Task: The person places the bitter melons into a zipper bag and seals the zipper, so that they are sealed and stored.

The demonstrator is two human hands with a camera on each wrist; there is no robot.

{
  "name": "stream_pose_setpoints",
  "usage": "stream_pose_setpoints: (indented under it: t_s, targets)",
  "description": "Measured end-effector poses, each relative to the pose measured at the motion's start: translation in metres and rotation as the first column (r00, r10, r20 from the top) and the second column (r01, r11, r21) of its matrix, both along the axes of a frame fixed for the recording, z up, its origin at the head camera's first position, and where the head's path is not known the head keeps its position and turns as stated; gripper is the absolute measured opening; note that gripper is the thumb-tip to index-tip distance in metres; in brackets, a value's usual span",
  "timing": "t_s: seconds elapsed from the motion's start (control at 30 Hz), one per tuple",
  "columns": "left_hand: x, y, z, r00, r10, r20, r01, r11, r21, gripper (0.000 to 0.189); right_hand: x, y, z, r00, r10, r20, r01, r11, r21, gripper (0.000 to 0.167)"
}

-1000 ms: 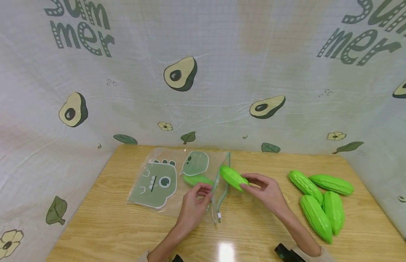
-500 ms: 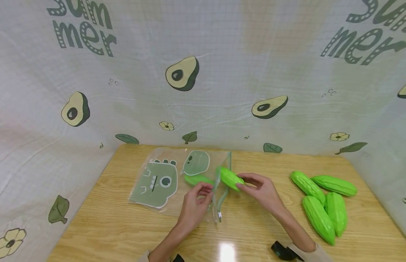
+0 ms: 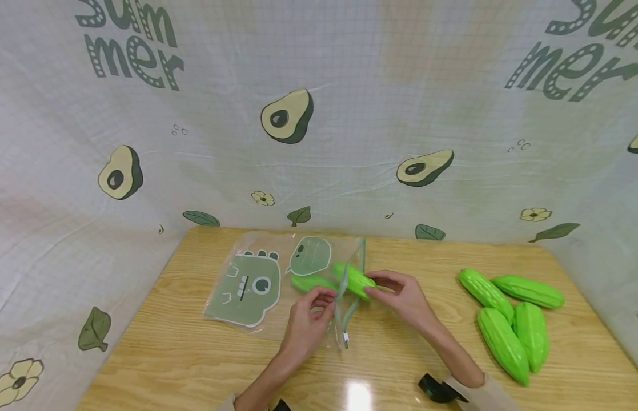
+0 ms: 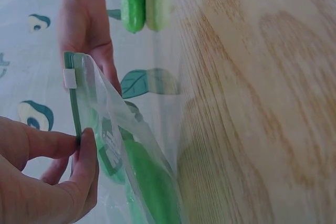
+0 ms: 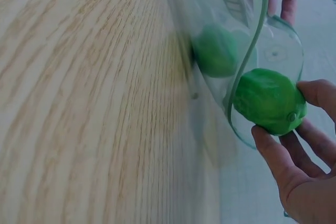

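Note:
A clear zip bag (image 3: 244, 299) printed with a green monster lies on the table, its mouth to the right. My left hand (image 3: 305, 322) pinches the bag's green zip edge between thumb and finger, holding the mouth apart. One bright green, ridged cucumber (image 3: 308, 282) lies inside the bag. With thumb and fingertips, my right hand (image 3: 403, 298) grips the near end of another cucumber (image 3: 357, 281). Its far end is inside the bag's mouth, behind the clear plastic. In the right wrist view, the held cucumber (image 5: 270, 100) sits within the opening, framed by the green edge.
Several more green cucumbers (image 3: 504, 342) lie grouped on the right of the wooden table (image 3: 195, 365). A white cloth (image 3: 349, 160) printed with avocados and leaves stands behind the table and along its sides. A white slider (image 4: 70, 78) sits at the zip's near end.
My right hand has moved left, carrying the cucumber from outside the bag's mouth to partway inside it. My left hand stays pinching the edge.

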State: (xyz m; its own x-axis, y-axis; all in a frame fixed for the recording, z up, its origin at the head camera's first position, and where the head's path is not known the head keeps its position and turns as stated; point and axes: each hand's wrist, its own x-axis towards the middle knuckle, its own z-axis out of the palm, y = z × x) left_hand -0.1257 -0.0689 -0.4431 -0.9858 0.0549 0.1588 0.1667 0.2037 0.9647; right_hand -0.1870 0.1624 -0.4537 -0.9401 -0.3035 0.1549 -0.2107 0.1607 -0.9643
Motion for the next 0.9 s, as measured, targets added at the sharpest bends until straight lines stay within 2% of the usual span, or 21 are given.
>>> stream_pose_setpoints:
  t_s: [0.27, 0.53, 0.9]
  targets:
    - [0.0, 0.001, 0.001, 1.0, 0.001, 0.021, -0.001, 1.0, -0.011, 0.017, -0.004, -0.007, -0.002, 0.999, 0.036, -0.03, -0.036, 0.999, 0.001, 0.032]
    - [-0.002, 0.0, -0.001, 1.0, -0.007, -0.022, 0.007, 1.0, 0.0, 0.015, -0.01, -0.011, -0.007, 0.999, 0.047, -0.016, -0.048, 0.999, -0.003, 0.033]
    - [0.0, 0.0, 0.0, 1.0, -0.02, -0.024, 0.02, 0.999, 0.028, 0.016, -0.012, -0.015, -0.008, 0.998, 0.061, 0.006, -0.061, 0.998, 0.02, 0.034]
